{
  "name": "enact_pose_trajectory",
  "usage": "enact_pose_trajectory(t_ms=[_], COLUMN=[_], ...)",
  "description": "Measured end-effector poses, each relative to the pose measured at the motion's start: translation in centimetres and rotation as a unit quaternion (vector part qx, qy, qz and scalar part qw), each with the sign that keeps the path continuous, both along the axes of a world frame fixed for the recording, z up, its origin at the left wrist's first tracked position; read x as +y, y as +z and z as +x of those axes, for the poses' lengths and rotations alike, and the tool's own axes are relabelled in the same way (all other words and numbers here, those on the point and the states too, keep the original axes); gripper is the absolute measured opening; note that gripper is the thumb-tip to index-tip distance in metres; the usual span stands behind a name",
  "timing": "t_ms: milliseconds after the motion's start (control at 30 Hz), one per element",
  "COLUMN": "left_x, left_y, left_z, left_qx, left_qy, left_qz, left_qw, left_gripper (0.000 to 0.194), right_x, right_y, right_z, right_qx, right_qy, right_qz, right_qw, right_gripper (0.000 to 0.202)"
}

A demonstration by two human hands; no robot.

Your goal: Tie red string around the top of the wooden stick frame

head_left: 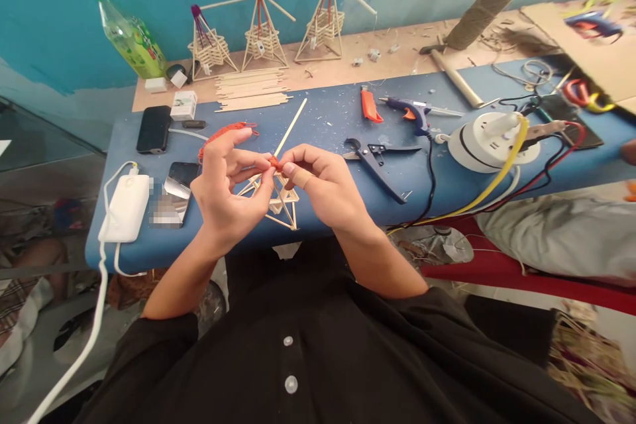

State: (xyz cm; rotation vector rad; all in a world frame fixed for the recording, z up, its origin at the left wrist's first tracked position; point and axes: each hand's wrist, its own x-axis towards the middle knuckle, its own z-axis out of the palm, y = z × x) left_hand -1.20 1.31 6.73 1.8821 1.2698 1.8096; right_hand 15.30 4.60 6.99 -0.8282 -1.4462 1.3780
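A small wooden stick frame [284, 202] stands on the blue table in front of me, partly hidden behind my hands. Orange-red yarn [274, 162] is bunched at its top, where a longer stick [291, 126] slants up and away. My left hand [231, 185] pinches the yarn from the left between thumb and index finger. From the right, the thumb and fingers of my right hand [322, 185] close on the same yarn. A loose bundle of red yarn [228, 136] lies behind my left hand.
Three finished-looking stick towers [320, 26] stand along the wall beside a bottle [132, 40] and loose sticks [253, 88]. Cutters [375, 165], a glue gun [417, 112] and a round power strip [489, 142] lie right. A phone [153, 129] and white power bank [124, 209] lie left.
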Motion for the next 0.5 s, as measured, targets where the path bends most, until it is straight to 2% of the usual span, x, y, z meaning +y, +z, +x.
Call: enact_pose_trajectory(t_ms=[100,267,400,500], left_x=[-0.2,-0.5,-0.1,0.1], left_y=[-0.5,-1.3,-1.7,-1.3], left_z=[0.0,-0.4,-0.8,-0.6], left_qx=[0.003,0.058,0.091,0.071], left_qy=[-0.003,0.011,0.055,0.055], left_qz=[0.018,0.039,0.074,0.058], left_qw=[1.000,0.997,0.992,0.994], left_gripper=[0.055,0.062,0.057,0.056], right_x=[0.3,0.3,0.7,0.9], right_y=[0.0,0.1,-0.2,-0.5], right_z=[0.0,-0.4,-0.5,-0.4], right_qx=[0.034,0.056,0.063,0.067], right_qy=[0.039,0.047,0.040,0.046], right_qz=[-0.051,-0.082,-0.090,-0.081], right_qw=[0.997,0.994,0.993,0.993], right_gripper=[0.028,0.044,0.044,0.040])
